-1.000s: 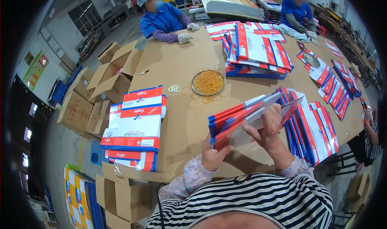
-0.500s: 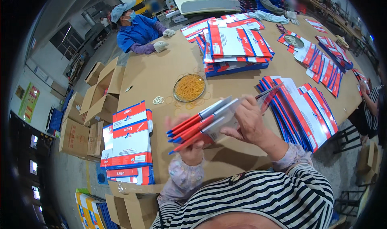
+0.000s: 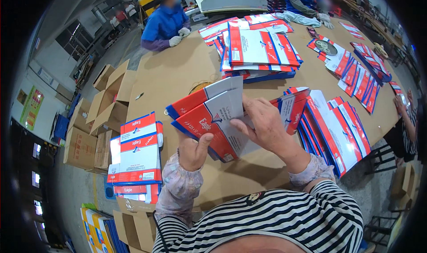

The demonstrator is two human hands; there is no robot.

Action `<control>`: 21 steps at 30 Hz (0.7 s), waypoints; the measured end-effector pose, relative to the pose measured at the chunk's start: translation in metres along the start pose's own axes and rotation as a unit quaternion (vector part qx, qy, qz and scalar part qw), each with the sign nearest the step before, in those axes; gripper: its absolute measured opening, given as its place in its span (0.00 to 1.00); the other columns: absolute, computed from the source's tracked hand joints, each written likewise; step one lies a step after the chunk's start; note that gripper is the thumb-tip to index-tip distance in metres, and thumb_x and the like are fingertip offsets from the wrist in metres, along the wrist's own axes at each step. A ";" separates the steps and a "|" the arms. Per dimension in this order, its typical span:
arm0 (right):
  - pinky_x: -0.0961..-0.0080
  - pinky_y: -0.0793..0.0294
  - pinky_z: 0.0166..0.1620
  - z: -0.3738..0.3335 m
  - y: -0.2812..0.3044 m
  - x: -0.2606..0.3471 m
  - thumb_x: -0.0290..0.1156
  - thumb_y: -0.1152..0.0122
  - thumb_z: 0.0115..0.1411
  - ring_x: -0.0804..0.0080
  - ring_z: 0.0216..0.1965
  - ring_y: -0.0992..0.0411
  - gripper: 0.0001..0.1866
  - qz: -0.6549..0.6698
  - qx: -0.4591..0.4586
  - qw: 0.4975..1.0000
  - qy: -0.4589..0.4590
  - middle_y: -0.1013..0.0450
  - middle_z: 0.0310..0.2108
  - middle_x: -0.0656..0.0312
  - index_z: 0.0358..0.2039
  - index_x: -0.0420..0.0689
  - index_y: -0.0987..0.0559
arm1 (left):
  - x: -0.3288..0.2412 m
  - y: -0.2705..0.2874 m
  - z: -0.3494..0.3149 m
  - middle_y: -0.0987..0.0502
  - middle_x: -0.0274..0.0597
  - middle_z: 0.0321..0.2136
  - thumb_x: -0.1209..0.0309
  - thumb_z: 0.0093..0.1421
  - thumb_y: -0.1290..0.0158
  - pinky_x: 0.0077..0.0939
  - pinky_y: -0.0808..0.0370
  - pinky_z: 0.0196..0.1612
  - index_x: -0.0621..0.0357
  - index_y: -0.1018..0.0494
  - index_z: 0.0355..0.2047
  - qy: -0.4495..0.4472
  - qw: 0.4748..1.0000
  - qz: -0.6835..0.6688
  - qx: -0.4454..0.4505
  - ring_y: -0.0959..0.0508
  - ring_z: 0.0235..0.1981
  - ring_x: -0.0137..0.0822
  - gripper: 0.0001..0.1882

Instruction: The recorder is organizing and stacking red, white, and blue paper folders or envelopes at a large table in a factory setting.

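Note:
A small batch of flat red, white and blue printed cartons (image 3: 205,121) is held up over the table, its printed faces tilted toward me. My left hand (image 3: 194,151) grips the batch at its lower left corner, thumb on the front face. My right hand (image 3: 263,123) is closed on its right side, thumb across the front and fingers mostly hidden behind. Just beyond the batch, the pile of yellow rubber bands (image 3: 199,87) is largely covered by it. Right of my right hand, a leaning stack of the same cartons (image 3: 338,128) lies on the table.
A neat carton stack (image 3: 140,153) stands at the table's left edge, and a taller pile (image 3: 260,48) toward the far side. Opened brown boxes (image 3: 109,110) are beyond the left edge. A co-worker in blue (image 3: 162,28) is at the far left; more cartons (image 3: 349,68) lie far right.
The carton batch has turned from edge-on to face me and lifted slightly, now covering most of the rubber bands. My left hand shifted left. The far-left co-worker has brought both gloved hands together.

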State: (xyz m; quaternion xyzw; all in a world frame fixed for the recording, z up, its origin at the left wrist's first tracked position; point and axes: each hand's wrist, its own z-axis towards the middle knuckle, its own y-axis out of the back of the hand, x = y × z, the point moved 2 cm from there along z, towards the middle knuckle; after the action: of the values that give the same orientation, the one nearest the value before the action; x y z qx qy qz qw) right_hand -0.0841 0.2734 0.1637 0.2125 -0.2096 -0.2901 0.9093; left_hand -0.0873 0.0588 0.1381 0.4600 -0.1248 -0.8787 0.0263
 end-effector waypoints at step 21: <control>0.66 0.27 0.47 0.064 0.040 0.031 0.37 0.28 0.47 0.56 0.46 0.28 0.28 0.000 -0.053 0.995 0.079 0.26 0.43 0.53 0.48 0.38 0.24 | 0.020 -0.046 -0.028 0.33 0.44 0.52 0.75 0.61 0.46 0.30 0.34 0.56 0.62 0.48 0.62 -0.016 0.985 -0.154 -0.074 0.31 0.51 0.34 0.32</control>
State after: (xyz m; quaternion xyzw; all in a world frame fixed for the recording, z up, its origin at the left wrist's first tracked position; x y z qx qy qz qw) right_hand -0.0754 0.2669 0.2445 0.1864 -0.1211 -0.2832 0.9330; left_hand -0.0723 0.0950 0.0955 0.4567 0.0127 -0.8862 -0.0773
